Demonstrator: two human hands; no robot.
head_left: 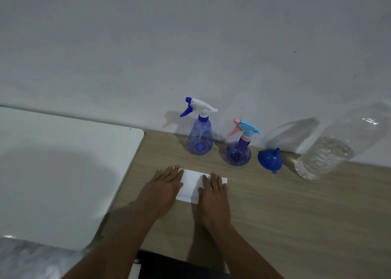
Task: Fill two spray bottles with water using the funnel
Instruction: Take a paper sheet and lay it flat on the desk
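L hand (167,185) + R hand (213,192) flat on white paper (191,185), fingers straight, gripping nothing. Tall spray btl (200,139), round spray btl (239,151), funnel (269,160), water btl (325,156) in row at counter (275,215) back. Heads on: steady btl base, unscrew first.

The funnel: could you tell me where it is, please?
Head view, right of centre: the funnel sits on the table between the round spray bottle and the clear water bottle.
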